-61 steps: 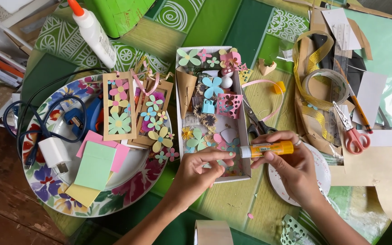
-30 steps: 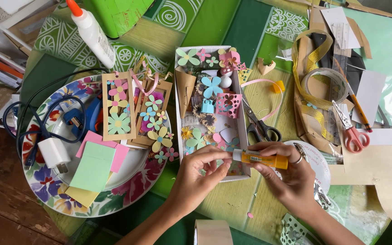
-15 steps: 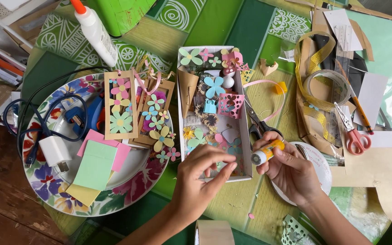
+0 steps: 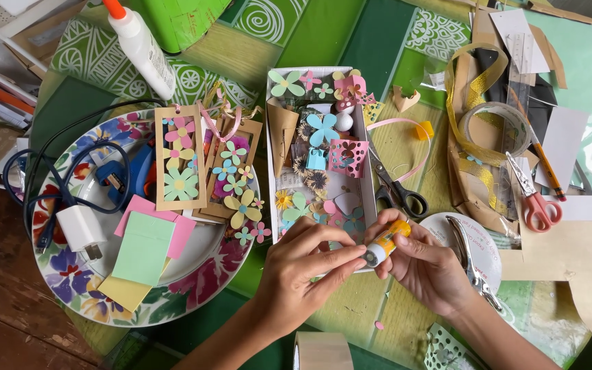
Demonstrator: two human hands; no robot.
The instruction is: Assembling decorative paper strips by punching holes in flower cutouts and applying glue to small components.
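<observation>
**Glue stick now tilted, open end turned toward left fingers**

While lying almost flat between both hands 1 s ago, now tipped up in right hand [image 4: 425, 266]: yellow glue stick [image 4: 386, 243] pinched by thumb + fingers, white end pointing down-left. Left hand [image 4: 304, 264] curled, fingertips [image 4: 355, 259] closed at that white end, perhaps on some tiny piece; too small to tell. Judged: glue being applied or cap handled, work at gluing step.

Just above hands, white box [image 4: 361, 137] with paper flowers, black scissors [image 4: 399, 195] beside. Left of it, floral plate [image 4: 70, 274] w/ sticky notes, blue glue gun [image 4: 128, 175], charger. Farther out: white glue bottle [image 4: 138, 44], red scissors [image 4: 536, 202], tape roll [image 4: 495, 127]. Surface: green patterned mat [image 4: 323, 41] over dark wooden table. Room beyond not visible.
</observation>
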